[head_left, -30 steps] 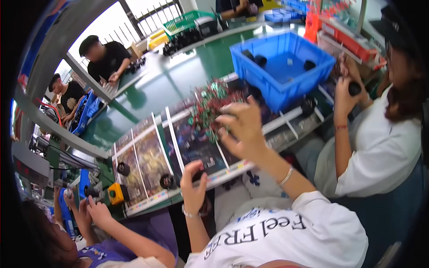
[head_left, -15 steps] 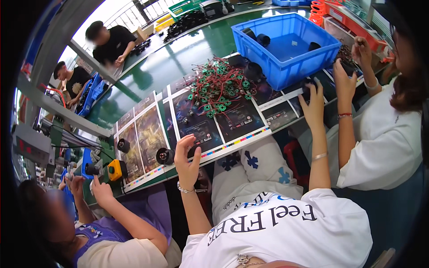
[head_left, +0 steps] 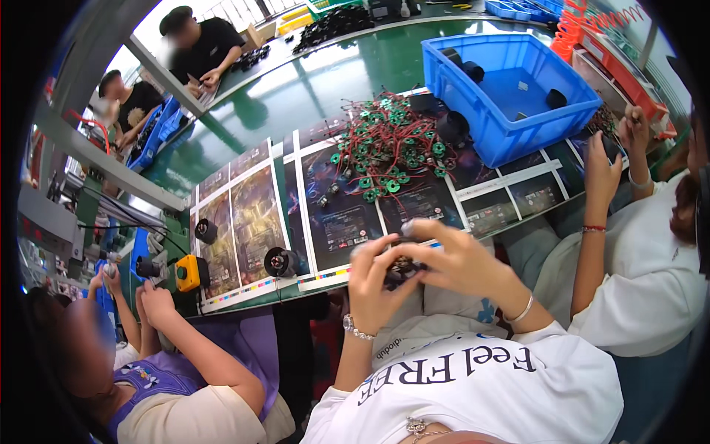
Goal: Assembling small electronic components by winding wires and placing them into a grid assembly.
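The right hand [head_left: 467,260] leaves the bin's [head_left: 543,134] side and meets the left hand [head_left: 372,296], both grips clamped around one dark part [head_left: 401,271], seemingly for two-handed work.

Across our bench [head_left: 255,111], sheets [head_left: 248,222] cover the near side. On them, centrally, lies our heap of wired boards [head_left: 392,144], with a housing [head_left: 453,129] between it and the bin [head_left: 532,138] at right; more housings [head_left: 556,98] lie inside. Left, two cylinders [head_left: 281,262] stand on the sheets, the button box [head_left: 191,272] left of the nearer. Before the heap, our fingers [head_left: 433,257] surround a part [head_left: 401,271].
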`<act>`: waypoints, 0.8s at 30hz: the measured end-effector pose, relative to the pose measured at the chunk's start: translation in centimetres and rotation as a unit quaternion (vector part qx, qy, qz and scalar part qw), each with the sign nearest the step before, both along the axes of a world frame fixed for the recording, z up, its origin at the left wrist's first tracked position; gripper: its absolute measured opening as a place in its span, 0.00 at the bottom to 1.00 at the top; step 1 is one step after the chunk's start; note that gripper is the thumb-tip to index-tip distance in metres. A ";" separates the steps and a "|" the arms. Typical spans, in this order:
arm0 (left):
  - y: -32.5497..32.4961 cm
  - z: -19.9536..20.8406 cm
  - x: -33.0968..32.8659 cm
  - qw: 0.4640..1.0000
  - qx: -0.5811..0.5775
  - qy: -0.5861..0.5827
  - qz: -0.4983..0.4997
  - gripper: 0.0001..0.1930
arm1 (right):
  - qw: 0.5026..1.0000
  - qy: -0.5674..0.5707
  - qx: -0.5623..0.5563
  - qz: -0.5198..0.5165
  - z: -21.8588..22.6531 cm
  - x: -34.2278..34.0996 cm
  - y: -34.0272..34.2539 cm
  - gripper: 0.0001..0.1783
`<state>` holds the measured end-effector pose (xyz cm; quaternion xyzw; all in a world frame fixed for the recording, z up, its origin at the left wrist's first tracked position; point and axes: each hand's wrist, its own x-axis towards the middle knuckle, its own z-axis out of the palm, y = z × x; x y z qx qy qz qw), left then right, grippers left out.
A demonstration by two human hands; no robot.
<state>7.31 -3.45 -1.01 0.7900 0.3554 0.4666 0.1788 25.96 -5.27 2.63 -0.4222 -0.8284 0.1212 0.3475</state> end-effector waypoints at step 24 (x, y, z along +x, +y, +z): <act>0.4 -0.7 -2.8 0.982 0.012 0.033 0.188 0.25 | 0.946 0.019 0.045 -0.321 -3.7 8.6 9.2 0.15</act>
